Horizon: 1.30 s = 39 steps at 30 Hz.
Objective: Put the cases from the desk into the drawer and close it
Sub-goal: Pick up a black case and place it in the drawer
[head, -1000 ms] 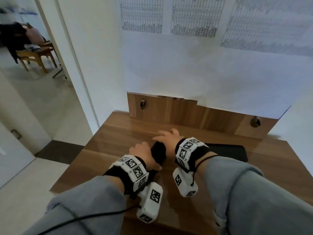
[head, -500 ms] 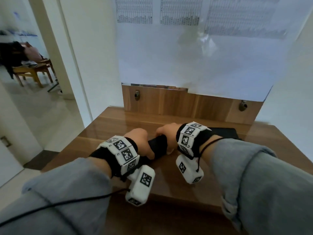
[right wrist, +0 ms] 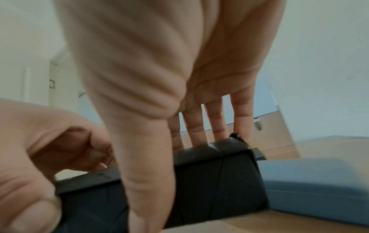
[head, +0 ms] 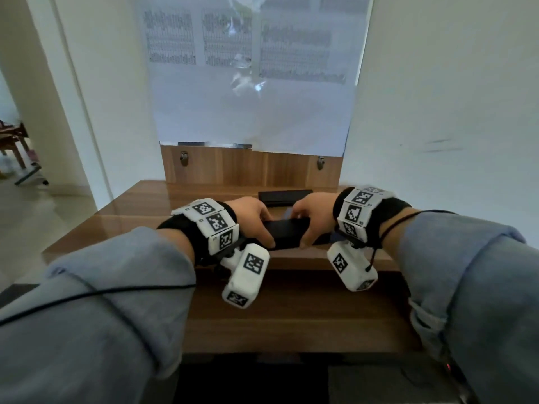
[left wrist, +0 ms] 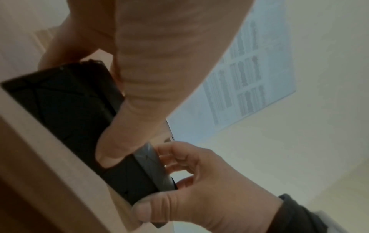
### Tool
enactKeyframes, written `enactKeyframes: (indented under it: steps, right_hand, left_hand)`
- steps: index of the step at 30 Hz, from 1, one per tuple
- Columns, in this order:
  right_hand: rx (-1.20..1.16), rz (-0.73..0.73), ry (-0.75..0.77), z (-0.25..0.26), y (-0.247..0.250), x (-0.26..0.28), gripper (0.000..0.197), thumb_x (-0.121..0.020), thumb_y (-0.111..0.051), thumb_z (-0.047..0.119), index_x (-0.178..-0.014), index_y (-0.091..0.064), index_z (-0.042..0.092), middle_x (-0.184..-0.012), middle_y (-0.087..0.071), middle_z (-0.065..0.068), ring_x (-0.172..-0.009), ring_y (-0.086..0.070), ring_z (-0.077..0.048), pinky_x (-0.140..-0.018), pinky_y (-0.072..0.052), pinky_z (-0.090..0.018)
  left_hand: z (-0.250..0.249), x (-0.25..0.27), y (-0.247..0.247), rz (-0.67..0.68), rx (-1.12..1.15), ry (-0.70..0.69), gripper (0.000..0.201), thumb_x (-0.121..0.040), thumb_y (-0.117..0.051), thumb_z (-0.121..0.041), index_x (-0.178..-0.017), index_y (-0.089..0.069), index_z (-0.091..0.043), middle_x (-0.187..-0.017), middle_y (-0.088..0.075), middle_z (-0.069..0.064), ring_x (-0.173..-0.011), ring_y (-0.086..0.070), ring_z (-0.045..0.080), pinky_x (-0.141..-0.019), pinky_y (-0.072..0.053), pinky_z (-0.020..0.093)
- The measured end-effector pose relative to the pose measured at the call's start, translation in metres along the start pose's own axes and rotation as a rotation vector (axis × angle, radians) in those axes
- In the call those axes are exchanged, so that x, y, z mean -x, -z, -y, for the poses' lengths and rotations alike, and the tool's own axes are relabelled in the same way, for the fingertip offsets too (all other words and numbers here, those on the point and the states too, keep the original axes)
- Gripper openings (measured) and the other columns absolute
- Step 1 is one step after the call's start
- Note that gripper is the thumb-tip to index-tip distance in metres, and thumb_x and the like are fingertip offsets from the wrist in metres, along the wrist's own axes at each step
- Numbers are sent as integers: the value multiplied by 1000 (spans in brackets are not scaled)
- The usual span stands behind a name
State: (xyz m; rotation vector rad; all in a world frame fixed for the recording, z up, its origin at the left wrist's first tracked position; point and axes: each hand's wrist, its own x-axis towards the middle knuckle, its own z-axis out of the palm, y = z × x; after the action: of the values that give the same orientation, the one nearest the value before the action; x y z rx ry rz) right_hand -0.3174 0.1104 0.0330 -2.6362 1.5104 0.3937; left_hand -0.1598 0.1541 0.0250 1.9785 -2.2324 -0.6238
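Both hands grip one black case at the desk's near edge.

Head view: the left hand (head: 253, 217) and right hand (head: 313, 216) clasp the ends of a black case (head: 284, 231) by the near edge of the desk (head: 145, 205); a second black case (head: 285, 197) lies near the far edge. Left wrist view: left thumb and fingers (left wrist: 175, 156) pinch the case's end. Right wrist view: the right fingers (right wrist: 216, 121) wrap behind the case, thumb in front; a blue case (right wrist: 311, 189) lies just beside it.

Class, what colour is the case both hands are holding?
Black case; clearest in the right wrist view.
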Motion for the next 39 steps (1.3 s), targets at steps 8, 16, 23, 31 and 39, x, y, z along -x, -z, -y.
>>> enactKeyframes:
  steps: [8,16,23,31,39]
  right_hand:
    - [-90,153,-171,-67,-51,80,66,-73,-78,40,-131,-54,19,-130,-59,-2,-118,-56,-22,-97,-46,-33]
    - [-144,242,-228,-100,-90,93,61,-76,-76,28,-133,-54,19,-130,-60,-5,-116,-58,-24,-87,-48,-30]
    - [-88,253,-232,-117,-109,77,69,-80,-73,30,-141,-44,21,-139,-52,-4,-124,-52,-25,-98,-46,-33]
    - [-228,248,-175,-130,-126,61,38,-84,-65,20,-122,-61,20,-124,-59,-4,-109,-58,-24,-84,-46,-31]
    - [-180,394,-221,-133,-139,50,49,-90,-60,30,-136,-54,13,-138,-56,-7,-125,-54,-27,-100,-44,-34]
  left_hand:
    - [-74,-10,-62,175,-102,-99,57,-78,-74,-45,-121,-65,-9,-117,-68,9,-106,-66,25,-89,-57,38]
    - [-106,-30,-103,285,-284,-172,56,-74,-79,-38,-122,-62,-13,-118,-68,6,-106,-65,24,-88,-54,36]
    - [-109,-54,-136,272,-375,-177,61,-81,-72,-40,-130,-49,-10,-128,-59,8,-115,-58,26,-91,-48,34]
    - [-111,-78,-169,260,-410,-144,53,-88,-64,-34,-130,-50,-5,-131,-59,12,-118,-59,28,-95,-49,34]
    - [-107,-90,-176,238,-344,-110,37,-97,-45,-9,-132,-51,1,-137,-56,16,-126,-54,28,-99,-44,29]
